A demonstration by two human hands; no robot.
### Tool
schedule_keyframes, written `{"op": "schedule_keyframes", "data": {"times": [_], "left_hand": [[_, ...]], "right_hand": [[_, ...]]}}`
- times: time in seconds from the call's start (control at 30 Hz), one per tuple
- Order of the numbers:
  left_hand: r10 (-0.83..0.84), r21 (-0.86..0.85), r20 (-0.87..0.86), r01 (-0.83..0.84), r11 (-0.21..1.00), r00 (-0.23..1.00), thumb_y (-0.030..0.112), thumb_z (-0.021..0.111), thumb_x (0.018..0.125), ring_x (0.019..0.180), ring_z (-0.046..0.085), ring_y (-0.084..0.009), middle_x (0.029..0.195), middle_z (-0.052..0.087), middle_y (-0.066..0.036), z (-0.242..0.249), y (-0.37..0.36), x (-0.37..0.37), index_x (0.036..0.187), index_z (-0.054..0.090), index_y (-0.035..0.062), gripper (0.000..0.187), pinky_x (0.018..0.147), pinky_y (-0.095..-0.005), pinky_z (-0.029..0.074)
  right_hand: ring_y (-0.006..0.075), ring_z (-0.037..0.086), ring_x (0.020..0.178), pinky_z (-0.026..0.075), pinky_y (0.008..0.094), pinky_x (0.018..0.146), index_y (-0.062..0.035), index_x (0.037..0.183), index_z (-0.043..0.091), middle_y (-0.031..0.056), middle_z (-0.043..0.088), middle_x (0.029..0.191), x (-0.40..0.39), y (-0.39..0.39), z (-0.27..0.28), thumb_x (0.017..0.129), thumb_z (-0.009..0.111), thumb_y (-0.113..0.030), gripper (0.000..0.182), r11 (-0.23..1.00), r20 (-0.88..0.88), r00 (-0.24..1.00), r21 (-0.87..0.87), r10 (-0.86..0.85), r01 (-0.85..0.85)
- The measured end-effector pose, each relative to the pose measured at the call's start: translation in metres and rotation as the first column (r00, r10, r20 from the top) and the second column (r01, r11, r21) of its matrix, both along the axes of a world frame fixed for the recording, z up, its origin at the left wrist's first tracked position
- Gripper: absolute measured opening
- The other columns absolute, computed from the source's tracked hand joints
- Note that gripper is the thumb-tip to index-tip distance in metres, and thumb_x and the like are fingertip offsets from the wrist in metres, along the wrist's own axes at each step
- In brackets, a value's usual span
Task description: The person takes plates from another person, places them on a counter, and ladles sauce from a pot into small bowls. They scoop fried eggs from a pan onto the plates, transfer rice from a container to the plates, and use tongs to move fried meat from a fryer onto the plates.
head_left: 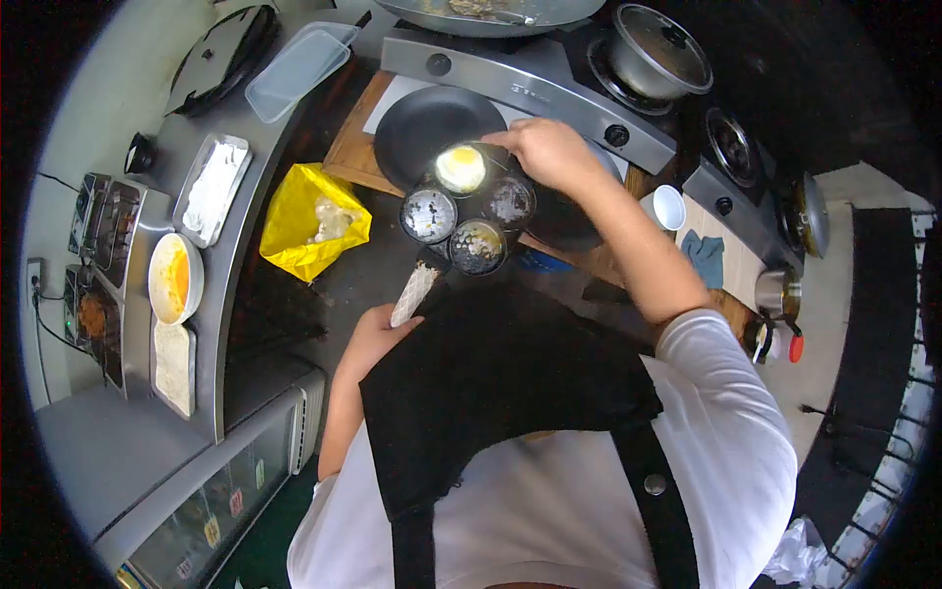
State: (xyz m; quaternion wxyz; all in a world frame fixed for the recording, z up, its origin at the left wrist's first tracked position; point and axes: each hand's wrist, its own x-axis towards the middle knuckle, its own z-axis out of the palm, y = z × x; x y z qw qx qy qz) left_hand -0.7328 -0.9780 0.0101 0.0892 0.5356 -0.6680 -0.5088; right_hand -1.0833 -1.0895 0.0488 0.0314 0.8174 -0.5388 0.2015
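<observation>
Left hand (378,332) grasps the handle (416,294) of a four-cup pan (510,204); beyond that grip, right hand (546,153), hold unclear, seemingly tends an egg (461,169), calling for steadiness.

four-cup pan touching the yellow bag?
Apart. The head view shows a strip of dark surface between the four-cup pan and the yellow bag.

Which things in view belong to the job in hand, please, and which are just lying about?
Likely the job's:
four-well pan, its wrapped handle at the left grip
egg inside it

Seemingly lying about:
grey cloth
white cup
lidded pot
clear plastic container
</observation>
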Motion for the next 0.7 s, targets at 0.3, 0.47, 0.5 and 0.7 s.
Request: {"op": "schedule_keyframes", "data": {"times": [0.3,0.47,0.5,0.7], "left_hand": [[0.009,-0.038,-0.014,-0.009,0.999,1.000,0.021,0.067,0.088,0.068,0.051,-0.0084,0.069,0.060,-0.006,-0.005,-0.003,0.005,0.086,0.062,-0.0049,0.026,0.064,-0.0295,0.045],[0.026,-0.054,0.062,-0.023,0.998,0.998,0.022,0.068,0.087,0.067,0.050,-0.0088,0.069,0.059,-0.004,-0.005,-0.001,0.003,0.086,0.062,-0.0042,0.026,0.063,-0.0298,0.044],[0.049,-0.050,0.040,-0.047,0.998,0.998,0.022,0.068,0.087,0.067,0.050,-0.0089,0.069,0.059,-0.003,-0.007,0.001,0.001,0.086,0.062,-0.0040,0.027,0.063,-0.0301,0.044],[0.109,-0.027,0.063,-0.108,0.994,0.992,0.024,0.068,0.086,0.069,0.050,-0.0089,0.071,0.060,-0.004,0.004,0.010,-0.014,0.086,0.062,-0.0037,0.028,0.064,-0.0302,0.043]], "right_hand": [[0.0179,0.061,0.094,0.040,0.0379,0.082,-0.0239,0.102,0.072,-0.0008,0.068,0.083,-0.007,-0.071,0.047,0.079,0.056,-0.006,0.033,0.956,-0.263,0.925,0.180,0.276,-0.234],[0.0173,0.058,0.095,0.039,0.0361,0.080,-0.0235,0.104,0.072,-0.0024,0.067,0.090,-0.004,-0.082,0.054,0.077,0.059,-0.009,0.033,0.882,-0.405,0.807,0.002,0.431,-0.471],[0.0173,0.058,0.095,0.039,0.0361,0.080,-0.0235,0.104,0.072,-0.0024,0.067,0.090,-0.005,-0.077,0.051,0.077,0.059,-0.009,0.033,0.878,-0.406,0.803,-0.003,0.437,-0.479],[0.0195,0.056,0.091,0.040,0.0388,0.080,-0.0258,0.105,0.072,-0.0004,0.062,0.084,-0.001,-0.033,0.016,0.080,0.055,-0.016,0.032,0.920,-0.320,0.924,-0.254,0.212,-0.298]]}}
